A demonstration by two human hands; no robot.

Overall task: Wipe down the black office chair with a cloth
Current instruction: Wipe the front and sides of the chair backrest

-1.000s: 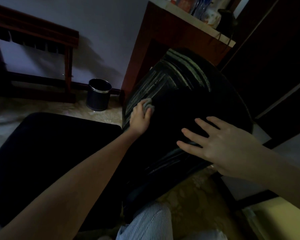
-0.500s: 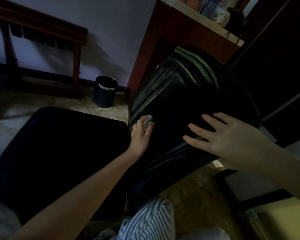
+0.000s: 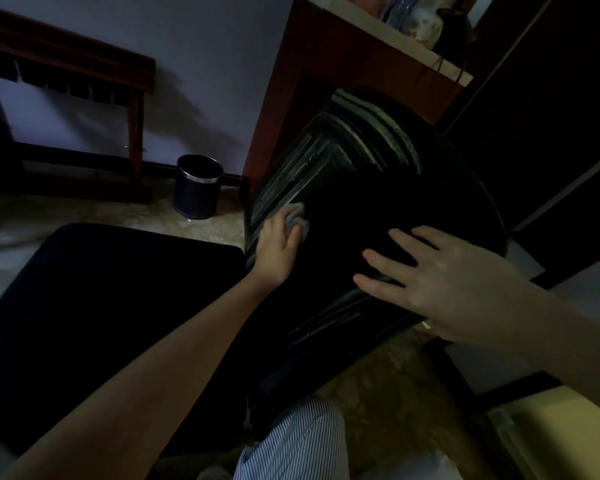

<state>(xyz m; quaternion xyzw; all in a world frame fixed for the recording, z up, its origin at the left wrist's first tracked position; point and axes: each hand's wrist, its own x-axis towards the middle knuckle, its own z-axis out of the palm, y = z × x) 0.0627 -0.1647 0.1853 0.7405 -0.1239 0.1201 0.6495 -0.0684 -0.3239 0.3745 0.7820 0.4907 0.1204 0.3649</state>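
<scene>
The black office chair fills the middle of the dim view: its flat seat [image 3: 111,313] lies at the left and its ribbed backrest [image 3: 368,168] rises at the centre right. My left hand [image 3: 278,251] presses a small grey cloth [image 3: 297,218] against the backrest's left side, fingers closed over it. My right hand [image 3: 451,282] lies flat on the backrest's lower right part, fingers spread, holding nothing.
A dark round waste bin [image 3: 198,187] stands on the patterned floor by the wall. A reddish wooden desk [image 3: 329,60] with items on top is right behind the chair. A wooden rack [image 3: 66,64] stands at the left wall. My striped trouser leg [image 3: 291,445] shows below.
My left hand slid the cloth down the backrest and then back up a little. My right hand stayed flat on the backrest. The camera view shifted slightly.
</scene>
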